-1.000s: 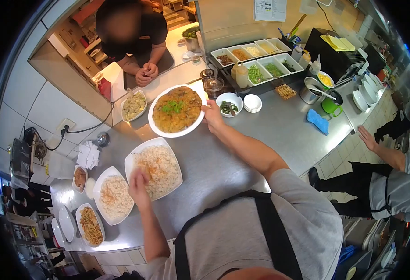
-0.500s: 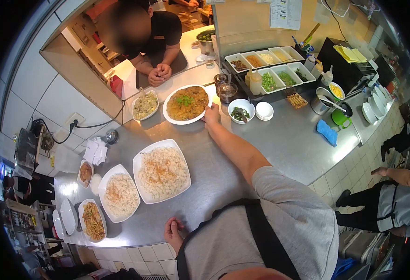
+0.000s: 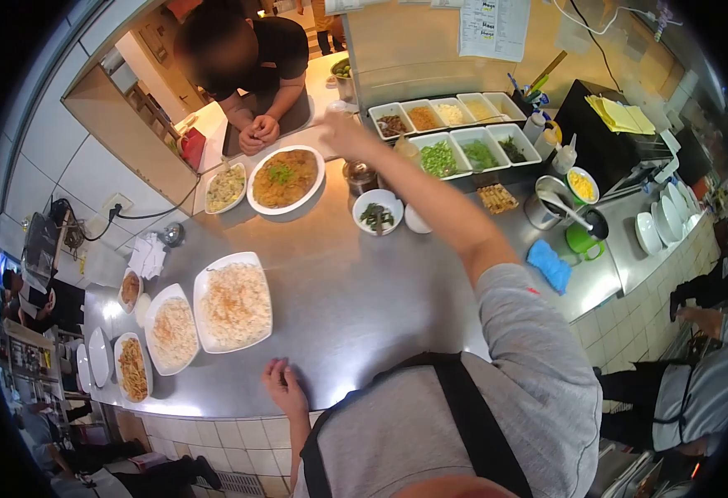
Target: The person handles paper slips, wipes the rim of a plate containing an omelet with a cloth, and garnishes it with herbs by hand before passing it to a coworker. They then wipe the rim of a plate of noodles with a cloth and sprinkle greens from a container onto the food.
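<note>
The right hand (image 3: 343, 133), too motion-blurred to tell its grip, is stretched out just right of the round white plate of brown curry topped with green herbs (image 3: 285, 178), which stands untouched on the steel table (image 3: 364, 290). The left hand (image 3: 281, 386) rests on the table edge with an open, empty grip. It is well below that plate, near the square white plate of rice (image 3: 233, 303).

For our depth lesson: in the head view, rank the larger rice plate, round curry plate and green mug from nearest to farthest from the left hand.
From the left hand at the counter edge:
1. larger rice plate, just beyond it, leftward
2. round curry plate, far side
3. green mug, far right
</note>
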The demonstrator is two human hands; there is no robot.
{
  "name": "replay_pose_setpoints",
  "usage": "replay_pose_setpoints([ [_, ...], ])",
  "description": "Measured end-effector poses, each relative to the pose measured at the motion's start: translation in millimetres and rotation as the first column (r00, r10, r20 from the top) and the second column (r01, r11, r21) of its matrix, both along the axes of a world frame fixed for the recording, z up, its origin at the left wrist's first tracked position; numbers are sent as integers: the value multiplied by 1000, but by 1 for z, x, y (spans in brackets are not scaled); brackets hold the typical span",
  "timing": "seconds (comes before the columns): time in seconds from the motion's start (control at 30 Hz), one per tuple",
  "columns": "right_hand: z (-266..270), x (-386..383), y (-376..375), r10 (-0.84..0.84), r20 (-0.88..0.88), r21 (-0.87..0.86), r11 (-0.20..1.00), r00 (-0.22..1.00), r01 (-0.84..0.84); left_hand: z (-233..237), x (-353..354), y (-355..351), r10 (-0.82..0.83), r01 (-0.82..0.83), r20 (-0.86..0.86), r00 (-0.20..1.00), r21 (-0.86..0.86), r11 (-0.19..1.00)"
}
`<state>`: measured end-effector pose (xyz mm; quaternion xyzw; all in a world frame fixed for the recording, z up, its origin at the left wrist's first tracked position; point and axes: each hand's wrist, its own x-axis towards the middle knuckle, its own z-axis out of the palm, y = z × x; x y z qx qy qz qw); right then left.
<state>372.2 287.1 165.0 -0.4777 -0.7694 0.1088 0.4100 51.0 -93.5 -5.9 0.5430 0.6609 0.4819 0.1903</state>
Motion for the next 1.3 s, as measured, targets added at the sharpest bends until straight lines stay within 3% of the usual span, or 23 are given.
replay_pose_setpoints([
  [0.07,29,64,25,-249,255,331,930,934,158,3,16,3,101,-115,-298,949,-31,993],
  [0.1,44,97,32,-327,315,288,927,891,239,3,19,4,127,-158,-469,874,-26,987],
  [0.13,55,131,40,-396,376,252,914,838,319,2,21,5,139,-170,-468,873,-24,985],
  [0.2,44,204,87,-604,428,501,778,672,380,-1,24,8,172,-217,-542,823,-19,976],
  [0.27,68,234,69,-670,214,475,707,711,524,-1,27,9,178,-229,-592,786,-11,973],
  [0.3,73,245,72,-663,211,474,712,718,518,-1,28,9,170,-221,-611,773,-9,975],
  [0.37,80,262,84,-811,168,589,538,560,603,0,31,10,169,-221,-629,759,-5,975],
  [0.5,101,275,106,-663,189,592,665,724,455,1,33,13,158,-238,-652,742,-35,971],
  [0.67,109,275,134,-691,220,710,597,688,373,0,31,13,158,-277,-632,759,-94,956],
  [0.77,105,282,142,-690,246,614,654,681,441,2,32,14,152,-275,-633,759,-100,956],
  [1.3,92,294,145,-695,262,643,643,670,416,0,31,16,134,-256,-645,752,-98,962],
])
